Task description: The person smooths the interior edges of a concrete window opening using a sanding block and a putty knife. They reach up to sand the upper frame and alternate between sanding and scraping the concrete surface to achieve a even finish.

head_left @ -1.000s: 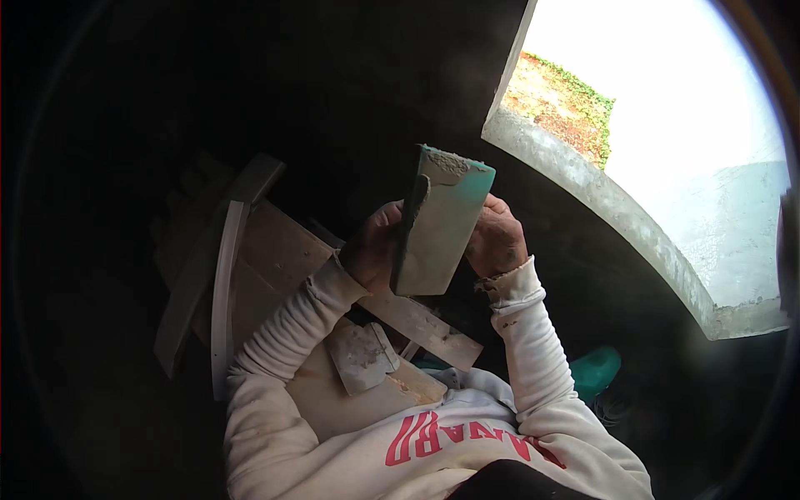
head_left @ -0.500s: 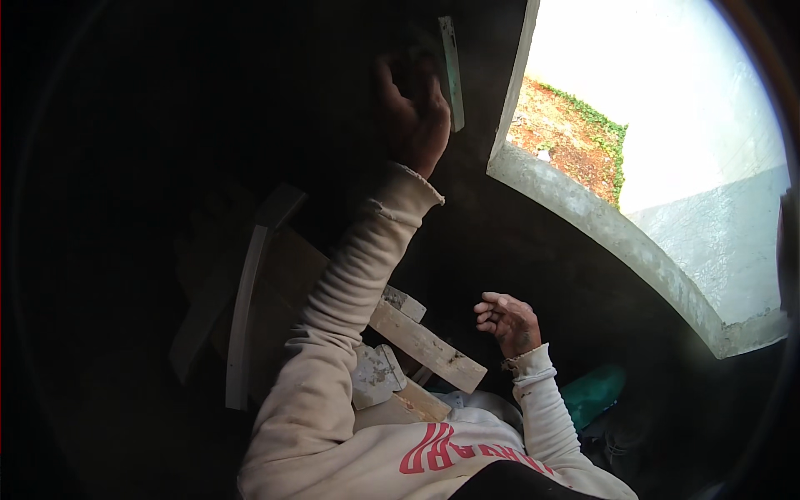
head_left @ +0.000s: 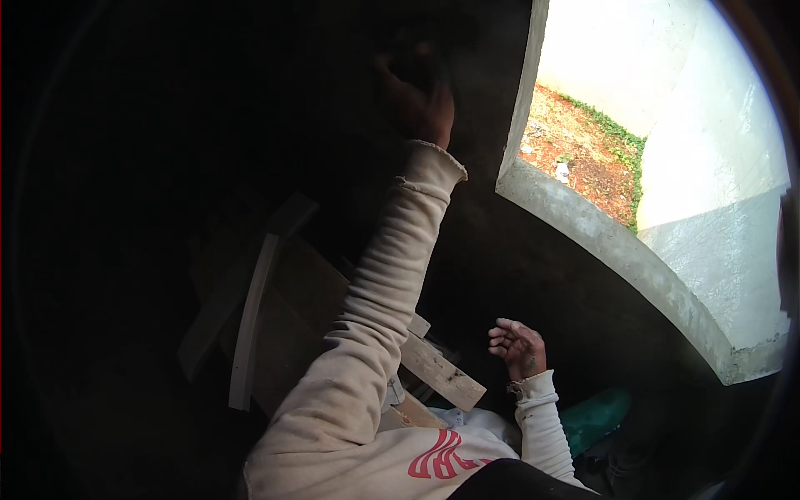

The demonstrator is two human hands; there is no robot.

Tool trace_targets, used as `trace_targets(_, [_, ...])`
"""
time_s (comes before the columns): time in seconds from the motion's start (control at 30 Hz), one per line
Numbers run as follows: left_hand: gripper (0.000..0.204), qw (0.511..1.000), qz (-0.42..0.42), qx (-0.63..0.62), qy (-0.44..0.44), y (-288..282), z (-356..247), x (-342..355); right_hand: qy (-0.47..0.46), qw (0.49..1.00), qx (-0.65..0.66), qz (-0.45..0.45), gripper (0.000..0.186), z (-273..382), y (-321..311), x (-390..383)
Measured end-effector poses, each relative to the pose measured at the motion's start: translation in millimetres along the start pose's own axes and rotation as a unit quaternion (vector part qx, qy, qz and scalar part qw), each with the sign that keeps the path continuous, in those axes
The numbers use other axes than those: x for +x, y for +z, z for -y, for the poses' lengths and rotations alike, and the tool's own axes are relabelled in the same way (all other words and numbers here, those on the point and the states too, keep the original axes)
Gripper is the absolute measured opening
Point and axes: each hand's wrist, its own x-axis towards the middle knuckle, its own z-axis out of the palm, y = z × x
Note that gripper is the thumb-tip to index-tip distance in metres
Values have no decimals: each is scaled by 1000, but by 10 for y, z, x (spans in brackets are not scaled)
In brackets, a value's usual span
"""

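Note:
My left hand (head_left: pixel 417 92) is raised far forward against the dark wall (head_left: pixel 475 250), left of the opening. Its fingers curl around something too shadowed to make out. My right hand (head_left: pixel 517 343) hangs lower, beside the timber pieces, open, with its fingers loosely bent and apart and nothing in them. Wooden boards (head_left: pixel 442 371) lie at an angle beneath my left forearm, along with a pale curved strip (head_left: pixel 250 325) and a small light piece partly hidden by my sleeve.
At the right, a bright opening has a curved concrete sill (head_left: pixel 617 254), with a pale wall (head_left: pixel 708 267), reddish earth (head_left: pixel 567 146) and a strip of green plants beyond. A green object (head_left: pixel 596 421) sits behind my right forearm. The left side is very dark.
A second ago both hands held a coated float before me. Since then my left hand has moved forward and up, while my right hand let go and dropped. The float has disappeared into shadow.

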Motion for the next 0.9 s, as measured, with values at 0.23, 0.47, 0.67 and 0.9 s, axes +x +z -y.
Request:
trace_targets(0.23, [38, 998, 13, -20, -52, -95, -584, -184, -13, 1000, -6, -20, 42, 27, -101, 18])
trace_targets(0.47, [43, 987, -70, 147, -19, -175, -135, 126, -36, 999, -8, -25, 45, 26, -148, -38])
trace_targets(0.67, [49, 997, 48, 38, -40, -81, -756, -193, -28, 998, -17, -62, 43, 24, -353, -1])
trace_targets(0.9, [39, 981, -2, 158, -114, -311, 321, -118, -37, 999, -21, -32, 41, 25, -193, 30])
